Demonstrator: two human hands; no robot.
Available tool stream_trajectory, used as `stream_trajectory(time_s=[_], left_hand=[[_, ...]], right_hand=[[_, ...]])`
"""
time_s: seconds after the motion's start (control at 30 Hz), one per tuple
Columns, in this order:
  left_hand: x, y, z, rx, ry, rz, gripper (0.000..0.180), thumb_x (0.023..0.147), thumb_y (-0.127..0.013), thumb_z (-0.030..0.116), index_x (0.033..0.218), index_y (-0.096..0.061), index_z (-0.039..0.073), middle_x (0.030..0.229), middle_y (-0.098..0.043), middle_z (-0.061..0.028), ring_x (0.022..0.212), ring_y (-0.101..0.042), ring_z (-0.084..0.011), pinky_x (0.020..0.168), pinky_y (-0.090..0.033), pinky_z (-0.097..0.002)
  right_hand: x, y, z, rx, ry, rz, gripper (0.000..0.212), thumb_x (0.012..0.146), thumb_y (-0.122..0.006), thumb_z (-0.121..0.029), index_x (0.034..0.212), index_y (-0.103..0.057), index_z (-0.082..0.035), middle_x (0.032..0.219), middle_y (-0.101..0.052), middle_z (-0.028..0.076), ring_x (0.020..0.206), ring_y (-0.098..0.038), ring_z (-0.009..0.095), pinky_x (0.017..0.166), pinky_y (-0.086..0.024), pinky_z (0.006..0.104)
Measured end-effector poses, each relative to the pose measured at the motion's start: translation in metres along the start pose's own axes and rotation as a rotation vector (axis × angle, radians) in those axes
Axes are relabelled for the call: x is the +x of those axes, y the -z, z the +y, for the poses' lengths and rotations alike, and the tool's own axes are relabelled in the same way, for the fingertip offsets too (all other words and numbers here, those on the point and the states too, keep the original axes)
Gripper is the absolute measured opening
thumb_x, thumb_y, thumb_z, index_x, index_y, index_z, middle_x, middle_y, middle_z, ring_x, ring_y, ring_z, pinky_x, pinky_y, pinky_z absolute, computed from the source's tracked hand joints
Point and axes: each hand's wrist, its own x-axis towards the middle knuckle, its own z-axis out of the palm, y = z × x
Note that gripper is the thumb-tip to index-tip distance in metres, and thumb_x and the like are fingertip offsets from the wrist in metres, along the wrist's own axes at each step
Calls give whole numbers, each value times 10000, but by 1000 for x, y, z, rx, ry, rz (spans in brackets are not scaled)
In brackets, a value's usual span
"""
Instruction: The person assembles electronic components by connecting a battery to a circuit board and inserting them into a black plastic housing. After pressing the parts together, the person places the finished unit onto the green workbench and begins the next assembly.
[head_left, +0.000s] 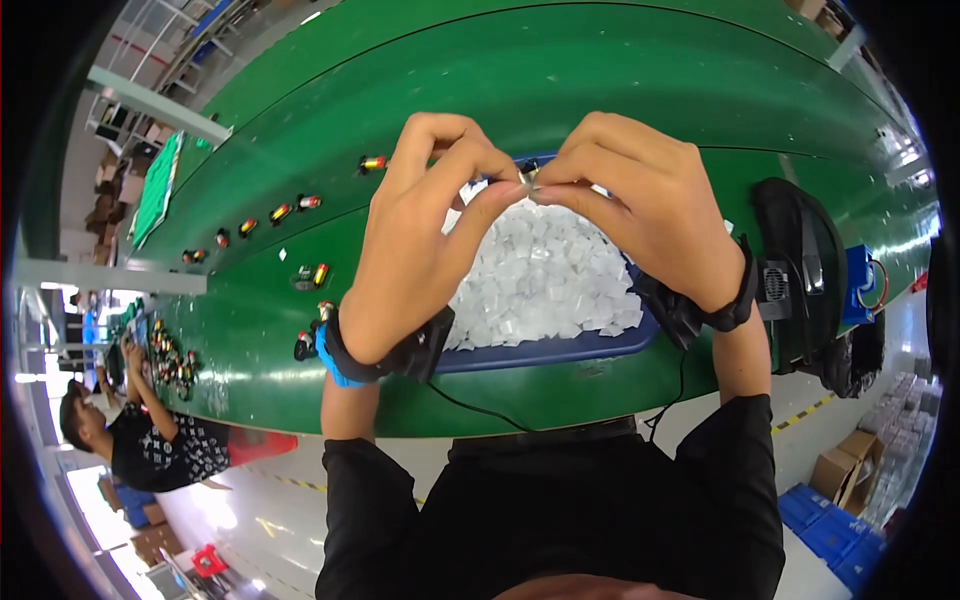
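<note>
My left hand (415, 230) and my right hand (655, 205) meet fingertip to fingertip above a blue tray (560, 354). Thumb and fingers of both are closed in a pinch on a small, shiny, pale piece (527, 186), mostly hidden by the fingertips. It looks like translucent plastic. Beneath, a heap of small whitish translucent plastic pieces (540, 275) fills the tray. Just behind the fingertips, part of a small black and yellow component shows. Each wrist wears a black strapped device, the left one with a blue band as well.
Small red, yellow and black components (280, 214) are spaced along the green table (300, 360) at left. A black bag (800, 260) and a blue box (860, 285) stand at right. Farther left, a co-worker (150, 440) handles a cluster of similar components. Black cables hang by my wrists.
</note>
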Motion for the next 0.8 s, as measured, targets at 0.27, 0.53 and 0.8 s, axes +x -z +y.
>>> stream_trajectory(time_s=[0.27,0.53,0.8], left_hand=[[-9,6,-9,-256,148,190,189,924,-682,164,1031,-637,15,881,-608,-74,760,-610,-161,550,-482,-255],[1,16,-35,-961,691,-305,288,968,-633,194,1146,-573,-24,832,-661,-77,708,-613,-102,522,-517,-240],[-8,8,-37,-658,459,-306,280,964,-625,165,1192,-553,19,873,-649,-84,726,-602,-94,514,-500,-224]], right_hand=[[3,1,4,-79,166,137,152,723,-764,2,867,-718,-7,845,-686,71,712,-684,188,585,-536,248],[-1,-22,-2,-43,171,85,139,725,-760,19,849,-698,22,859,-695,95,737,-695,203,614,-563,264],[-3,-28,-2,423,-438,-88,132,838,-725,-51,916,-654,28,920,-660,84,783,-682,165,623,-563,264]])
